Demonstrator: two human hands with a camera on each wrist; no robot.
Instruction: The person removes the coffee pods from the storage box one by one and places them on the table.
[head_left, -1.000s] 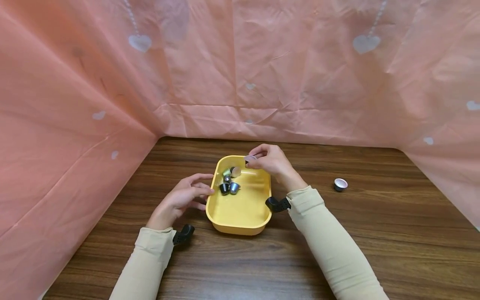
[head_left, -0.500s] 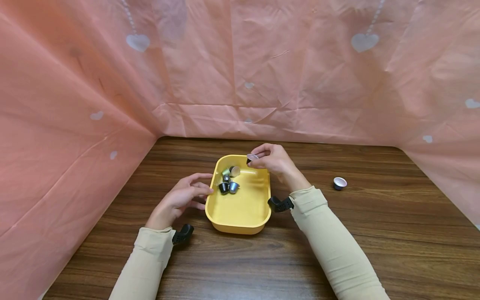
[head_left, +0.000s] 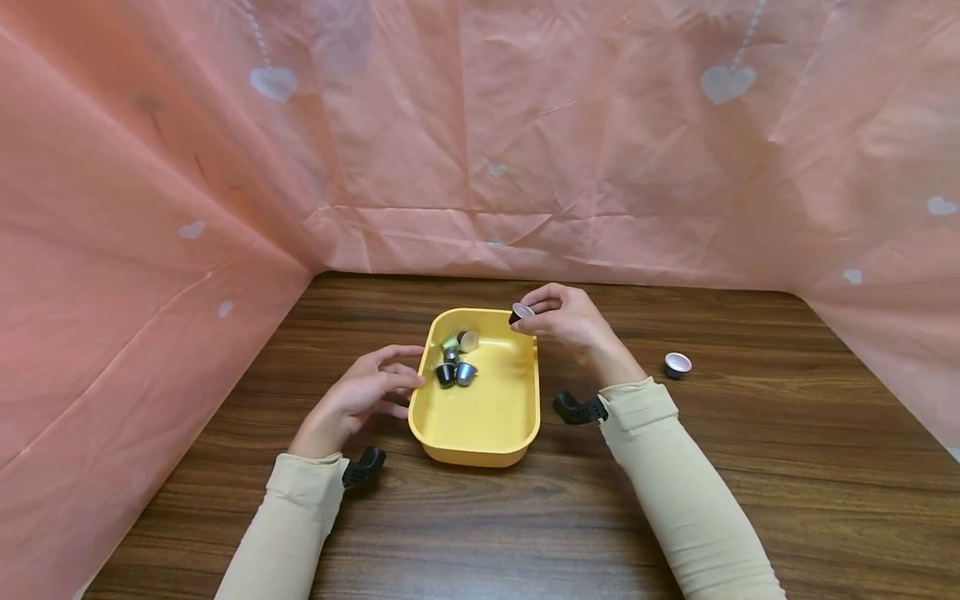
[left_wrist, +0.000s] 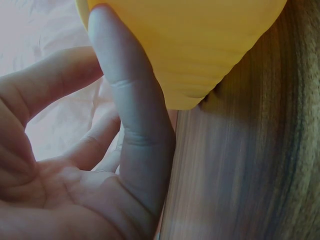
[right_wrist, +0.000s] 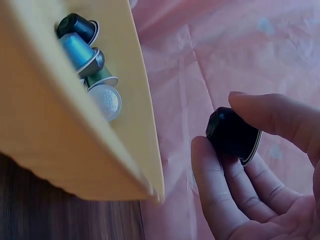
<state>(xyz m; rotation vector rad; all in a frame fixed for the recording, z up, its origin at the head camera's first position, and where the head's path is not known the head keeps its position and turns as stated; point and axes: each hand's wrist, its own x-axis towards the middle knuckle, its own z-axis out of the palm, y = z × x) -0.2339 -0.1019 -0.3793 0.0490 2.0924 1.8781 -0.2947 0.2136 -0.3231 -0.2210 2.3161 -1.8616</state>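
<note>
My right hand (head_left: 573, 323) pinches a black coffee capsule (right_wrist: 231, 132) between thumb and fingers. In the head view it is at the far right corner of a yellow bin (head_left: 474, 429), its pale lid facing up. The left hand (head_left: 363, 390) rests its fingertips against the bin's left side, fingers spread and loosely bent. Inside the bin, toward its left side, lie several capsules: a black one (head_left: 446, 375), a blue one (head_left: 466, 373), a green one (right_wrist: 101, 79) and one showing its silvery lid (right_wrist: 106, 101).
Another dark capsule (head_left: 677, 365) with a pale lid stands on the wooden table (head_left: 480, 533), to the right of the bin. Pink cloth (head_left: 480, 167) with white hearts closes off the back and sides.
My right hand has drawn back to the right with the black coffee capsule, from over the bin's far end to its far right corner. The left hand holds its place.
</note>
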